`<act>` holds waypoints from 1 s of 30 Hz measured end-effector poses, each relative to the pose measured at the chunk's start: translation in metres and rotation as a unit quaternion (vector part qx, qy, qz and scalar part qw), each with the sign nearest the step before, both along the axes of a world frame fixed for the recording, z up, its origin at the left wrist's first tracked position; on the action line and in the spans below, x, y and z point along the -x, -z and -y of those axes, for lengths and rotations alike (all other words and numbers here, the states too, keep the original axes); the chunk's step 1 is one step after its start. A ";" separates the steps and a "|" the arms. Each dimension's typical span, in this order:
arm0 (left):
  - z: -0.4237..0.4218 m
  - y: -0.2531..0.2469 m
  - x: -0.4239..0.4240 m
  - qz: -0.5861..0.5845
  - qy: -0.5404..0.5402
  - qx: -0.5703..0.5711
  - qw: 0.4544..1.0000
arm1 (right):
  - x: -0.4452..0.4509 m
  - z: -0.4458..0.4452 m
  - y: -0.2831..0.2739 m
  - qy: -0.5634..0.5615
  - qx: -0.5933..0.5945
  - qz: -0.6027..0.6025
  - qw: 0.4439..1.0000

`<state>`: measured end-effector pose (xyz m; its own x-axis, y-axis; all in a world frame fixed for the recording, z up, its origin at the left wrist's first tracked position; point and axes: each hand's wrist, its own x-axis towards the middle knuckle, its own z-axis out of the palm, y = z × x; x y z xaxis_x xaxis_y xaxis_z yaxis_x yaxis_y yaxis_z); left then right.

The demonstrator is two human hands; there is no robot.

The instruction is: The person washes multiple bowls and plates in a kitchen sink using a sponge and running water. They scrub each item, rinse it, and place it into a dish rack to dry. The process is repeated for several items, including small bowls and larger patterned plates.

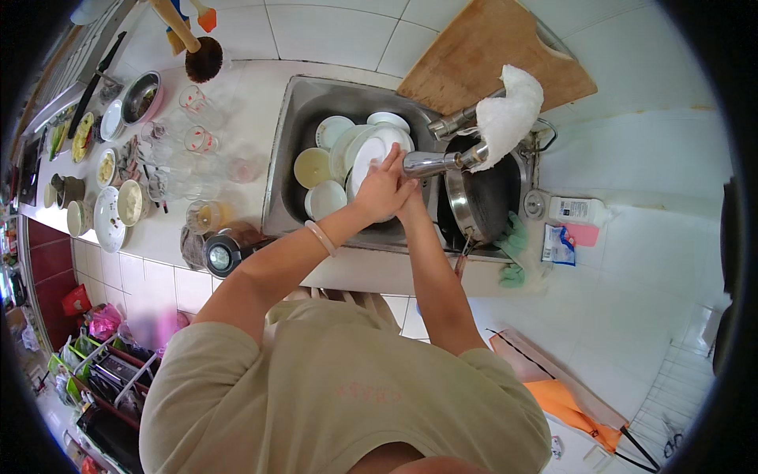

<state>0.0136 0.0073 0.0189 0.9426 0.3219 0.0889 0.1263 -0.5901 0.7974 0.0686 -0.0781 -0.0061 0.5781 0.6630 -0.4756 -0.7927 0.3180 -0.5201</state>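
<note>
My left hand [384, 188], with a pale bangle [320, 239] on its wrist, reaches over the sink under the chrome faucet spout [427, 164]. Its fingers lie together against my right hand [410, 198], which is largely covered by it and the spout. A white oval plate [363, 161] is right beside the fingers; whether either hand grips it cannot be told. Around it in the left basin [278, 148] are stacked white dishes [342, 148], a pale yellow bowl [312, 167] and a white bowl [327, 200]. White cloth [510, 115] wraps the faucet's upper part.
A steel pan [459, 204] tilts in the right basin beside a green cloth [514, 237]. A wooden cutting board [479, 53] leans behind. Several glasses [201, 140], a lidded pot [220, 258] and food dishes [109, 219] crowd the left counter. A white bottle [574, 210] lies right.
</note>
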 end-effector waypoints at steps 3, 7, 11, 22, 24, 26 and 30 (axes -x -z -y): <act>-0.012 0.018 -0.023 -0.041 -0.036 -0.045 0.998 | 0.012 0.002 -0.010 -0.003 0.026 0.105 0.994; -0.063 0.030 -0.054 -0.185 -0.168 0.214 0.944 | 0.022 0.009 -0.019 -0.052 0.087 0.104 0.989; -0.025 0.054 -0.039 0.111 -0.113 0.048 0.986 | 0.003 0.006 0.012 0.006 0.067 0.047 0.997; -0.018 0.027 -0.025 0.060 -0.166 -0.106 0.979 | 0.004 0.013 0.021 0.055 -0.045 0.070 0.995; -0.022 0.020 -0.014 0.061 -0.144 -0.099 0.983 | 0.005 0.015 0.018 0.053 -0.047 0.107 0.992; -0.040 0.033 -0.004 0.006 -0.156 -0.082 0.984 | 0.010 0.013 0.007 0.056 -0.031 0.098 0.993; -0.073 0.033 0.021 -0.144 -0.173 0.231 0.947 | 0.004 0.018 0.005 0.103 -0.035 0.017 0.994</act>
<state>-0.0073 0.0803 -0.0137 0.7379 0.5570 -0.3812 0.4998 -0.0713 0.8632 0.0646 -0.0964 -0.0114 0.7196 0.5601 -0.4105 -0.6898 0.5081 -0.5158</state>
